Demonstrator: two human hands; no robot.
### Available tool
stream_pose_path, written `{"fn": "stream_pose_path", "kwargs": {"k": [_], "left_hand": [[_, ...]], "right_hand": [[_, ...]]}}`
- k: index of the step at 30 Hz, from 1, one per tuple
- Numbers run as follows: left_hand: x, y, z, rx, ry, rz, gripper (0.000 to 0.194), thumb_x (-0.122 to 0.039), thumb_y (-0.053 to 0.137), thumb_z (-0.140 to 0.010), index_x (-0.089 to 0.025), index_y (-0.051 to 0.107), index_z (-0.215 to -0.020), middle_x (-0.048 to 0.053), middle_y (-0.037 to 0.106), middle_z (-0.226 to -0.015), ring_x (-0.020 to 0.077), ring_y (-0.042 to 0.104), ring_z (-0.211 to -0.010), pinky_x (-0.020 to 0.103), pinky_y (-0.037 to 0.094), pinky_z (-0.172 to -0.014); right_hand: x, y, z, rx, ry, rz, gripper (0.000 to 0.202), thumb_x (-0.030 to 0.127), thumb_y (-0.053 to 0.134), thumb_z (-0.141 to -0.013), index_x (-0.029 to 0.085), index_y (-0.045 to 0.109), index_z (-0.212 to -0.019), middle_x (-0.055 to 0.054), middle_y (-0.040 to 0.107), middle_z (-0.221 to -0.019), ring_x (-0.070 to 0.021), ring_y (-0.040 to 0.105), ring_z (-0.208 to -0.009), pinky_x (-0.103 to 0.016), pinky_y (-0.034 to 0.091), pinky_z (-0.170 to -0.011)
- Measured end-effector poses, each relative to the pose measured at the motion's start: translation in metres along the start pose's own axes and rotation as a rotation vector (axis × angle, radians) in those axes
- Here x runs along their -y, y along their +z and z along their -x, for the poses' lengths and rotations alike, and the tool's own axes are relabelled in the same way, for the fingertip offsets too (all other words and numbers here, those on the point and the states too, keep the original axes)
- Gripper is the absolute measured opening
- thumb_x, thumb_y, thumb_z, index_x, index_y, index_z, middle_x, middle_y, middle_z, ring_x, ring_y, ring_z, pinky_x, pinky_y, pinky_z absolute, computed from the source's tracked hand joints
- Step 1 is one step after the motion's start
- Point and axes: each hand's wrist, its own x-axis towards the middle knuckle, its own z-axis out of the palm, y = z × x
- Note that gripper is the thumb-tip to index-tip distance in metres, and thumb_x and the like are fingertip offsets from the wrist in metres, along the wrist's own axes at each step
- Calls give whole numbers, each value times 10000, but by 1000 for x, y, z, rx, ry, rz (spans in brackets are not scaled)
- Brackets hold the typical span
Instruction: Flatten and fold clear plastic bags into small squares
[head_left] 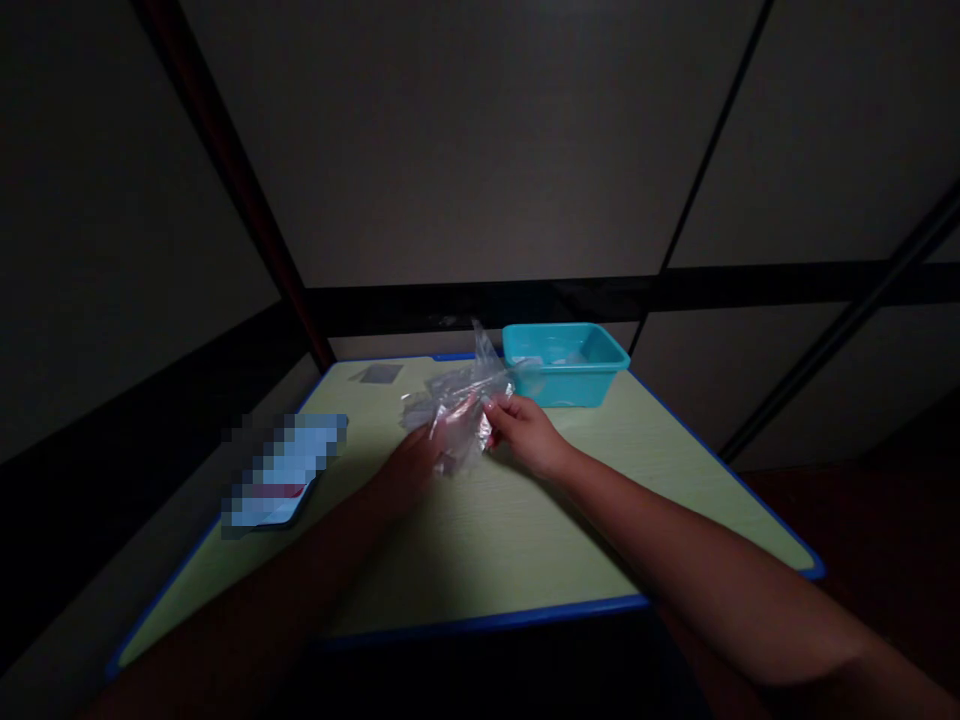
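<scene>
Clear, crinkled plastic bags (469, 400) are bunched between my two hands above the middle of the table; I cannot tell how many there are. My right hand (523, 430) pinches their right side between thumb and fingers. On the left, my left hand (414, 462) is closed on the plastic, its fingertips partly covered by the film. A turquoise plastic basket (566, 386) stands just behind my right hand, and some whitish, clear material lies inside it.
The pale yellow-green table (487, 560) has a blue edge. A phone (289, 470) with a blurred, lit screen lies at the left. Near the back left corner is a flat grey piece (381, 373). A panelled wall (480, 150) rises behind the table.
</scene>
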Motion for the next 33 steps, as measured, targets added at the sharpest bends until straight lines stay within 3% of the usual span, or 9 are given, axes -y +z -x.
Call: {"fn": "stream_pose_path", "kwargs": {"k": [6, 10, 13, 16, 19, 23, 28, 31, 33], "left_hand": [[-18, -13, -8, -155, 35, 238, 407, -384, 324, -955, -135, 623, -1077, 114, 684, -1032, 221, 646, -913, 346, 507, -798], [-21, -21, -15, -194, -64, 335, 456, -422, 287, -943, -123, 612, -1057, 126, 690, -945, 242, 675, -793, 386, 531, -720], [-20, -22, -15, -139, -172, 346, 496, -482, 270, -933, -141, 618, -1024, 138, 696, -918, 260, 685, -747, 400, 539, -664], [-15, -19, -13, 0, -266, 254, 393, -445, 398, -916, -143, 635, -998, 141, 703, -914, 258, 694, -755, 368, 544, -634], [-8, -14, -10, 71, -269, 91, 244, -337, 543, -875, -134, 671, -915, 117, 712, -854, 212, 698, -712, 276, 529, -582], [-7, -8, -7, 52, -226, 10, 271, -361, 540, -880, -150, 683, -783, 94, 714, -739, 184, 689, -626, 255, 527, -557], [-14, -5, -6, -12, -222, 57, 417, -330, 359, -954, -98, 677, -817, 136, 713, -727, 206, 690, -632, 302, 554, -583], [-16, -5, -8, -92, -151, 148, 437, -322, 308, -971, -69, 664, -957, 149, 717, -794, 209, 693, -673, 313, 558, -612], [-16, -6, -9, -114, -99, 204, 420, -312, 301, -973, -91, 655, -1016, 140, 719, -852, 205, 694, -719, 308, 555, -636]], "right_hand": [[-4, -19, -10, -86, -10, -5, 415, 555, 643, -703, 180, 522, -574, 35, 514, -507, -96, 454, -455, -235, 361, -468], [-3, -29, -13, 50, 124, -53, 344, 446, 739, -625, 162, 547, -597, 19, 574, -548, -94, 497, -480, -225, 381, -484], [0, -30, -11, 113, 196, -136, 341, 416, 776, -590, 162, 564, -672, 4, 622, -625, -124, 576, -551, -236, 428, -507], [2, -27, -9, 59, 179, -181, 394, 424, 800, -558, 172, 576, -763, 12, 631, -678, -140, 601, -580, -241, 444, -497], [0, -24, -9, -45, 129, -143, 385, 458, 783, -574, 168, 576, -722, 12, 623, -634, -121, 564, -534, -238, 431, -492], [-7, -27, -13, -217, 44, -24, 414, 542, 679, -675, 188, 499, -558, 35, 520, -461, -93, 444, -414, -233, 362, -435], [-5, -29, -17, -369, 97, 49, 434, 584, 550, -781, 207, 472, -580, 63, 404, -387, -89, 340, -329, -234, 257, -343], [0, -26, -14, -344, 184, -33, 392, 591, 538, -789, 214, 481, -700, 60, 475, -453, -103, 421, -351, -224, 303, -340], [1, -22, -11, -257, 225, -67, 378, 554, 640, -723, 219, 492, -816, 64, 532, -518, -109, 477, -386, -216, 335, -352]]}}
